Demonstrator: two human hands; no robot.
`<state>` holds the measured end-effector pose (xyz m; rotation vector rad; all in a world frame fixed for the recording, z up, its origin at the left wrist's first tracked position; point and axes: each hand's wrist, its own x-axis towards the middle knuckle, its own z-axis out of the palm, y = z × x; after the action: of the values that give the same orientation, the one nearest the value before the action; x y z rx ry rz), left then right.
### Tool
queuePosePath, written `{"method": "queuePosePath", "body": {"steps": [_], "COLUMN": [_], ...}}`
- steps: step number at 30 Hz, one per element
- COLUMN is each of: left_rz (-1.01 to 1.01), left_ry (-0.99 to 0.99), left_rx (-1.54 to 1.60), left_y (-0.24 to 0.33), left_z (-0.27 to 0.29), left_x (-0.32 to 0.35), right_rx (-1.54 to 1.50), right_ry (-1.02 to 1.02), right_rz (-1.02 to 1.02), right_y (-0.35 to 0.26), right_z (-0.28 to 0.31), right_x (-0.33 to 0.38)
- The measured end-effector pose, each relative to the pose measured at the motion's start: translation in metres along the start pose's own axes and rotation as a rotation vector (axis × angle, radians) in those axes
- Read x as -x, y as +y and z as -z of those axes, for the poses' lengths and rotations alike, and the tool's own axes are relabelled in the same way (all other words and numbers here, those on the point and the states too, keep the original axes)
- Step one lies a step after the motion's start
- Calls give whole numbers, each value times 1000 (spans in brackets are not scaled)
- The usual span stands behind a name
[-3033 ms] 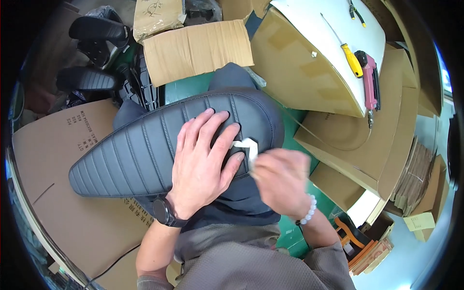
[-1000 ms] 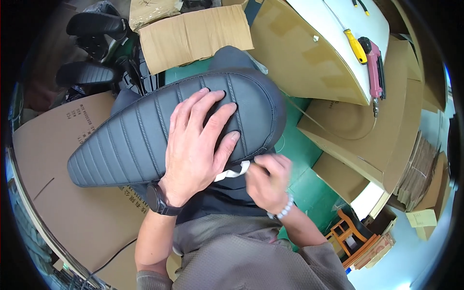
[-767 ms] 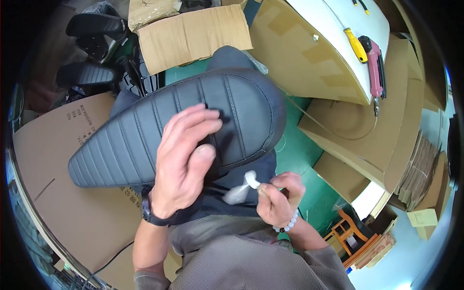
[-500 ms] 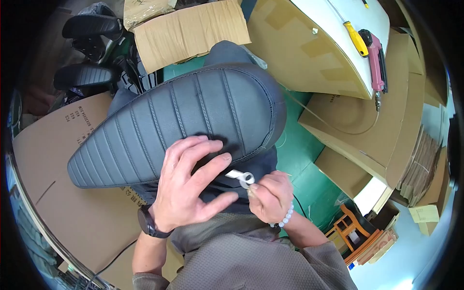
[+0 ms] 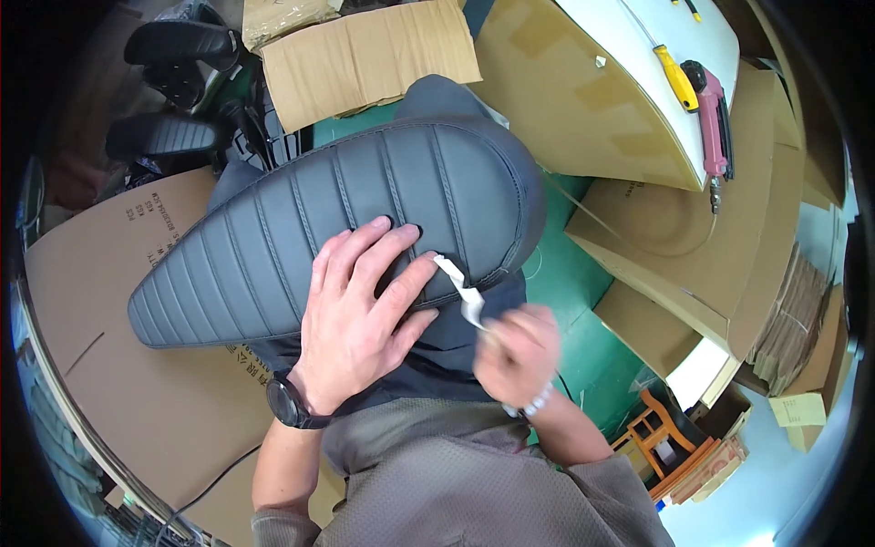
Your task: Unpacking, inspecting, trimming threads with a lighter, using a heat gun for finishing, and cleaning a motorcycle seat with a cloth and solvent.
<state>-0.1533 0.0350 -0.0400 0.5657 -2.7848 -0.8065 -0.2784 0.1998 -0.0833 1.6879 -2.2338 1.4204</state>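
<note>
A long black ribbed seat (image 5: 301,219) lies across my lap, its narrow end to the left. My left hand (image 5: 360,314) rests flat on the seat's near edge with fingers spread, a dark watch on the wrist. My right hand (image 5: 518,351), slightly blurred, pinches a small white strip (image 5: 463,292) that reaches up to the seat's lower right edge beside my left fingertips. A bead bracelet sits on the right wrist.
Flattened cardboard (image 5: 100,346) covers the floor at left, and a cardboard sheet (image 5: 369,55) lies beyond the seat. More black seats (image 5: 173,87) are stacked at top left. A white panel carries a yellow-handled screwdriver (image 5: 676,77) and a pink power tool (image 5: 713,123) at right.
My left hand slid down from the top of the seat to its near edge. My right hand, holding the white strip, dropped away and then rose back to the seat's lower right edge.
</note>
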Motion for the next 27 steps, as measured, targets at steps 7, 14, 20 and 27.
{"method": "queuePosePath", "body": {"steps": [7, 14, 20, 27], "left_rz": [8, -5, 15, 4], "left_ry": [4, 39, 40, 38], "left_rx": [37, 54, 19, 33], "left_y": [0, -5, -1, -4], "left_z": [4, 1, -3, -2], "left_x": [0, -6, -3, -3], "right_rx": [1, -8, 0, 24], "right_ry": [90, -13, -121, -108], "right_rz": [-25, -102, -85, -98], "right_y": [-5, -2, -6, 2], "right_z": [7, 6, -4, -14], "right_x": [1, 2, -8, -8]}}
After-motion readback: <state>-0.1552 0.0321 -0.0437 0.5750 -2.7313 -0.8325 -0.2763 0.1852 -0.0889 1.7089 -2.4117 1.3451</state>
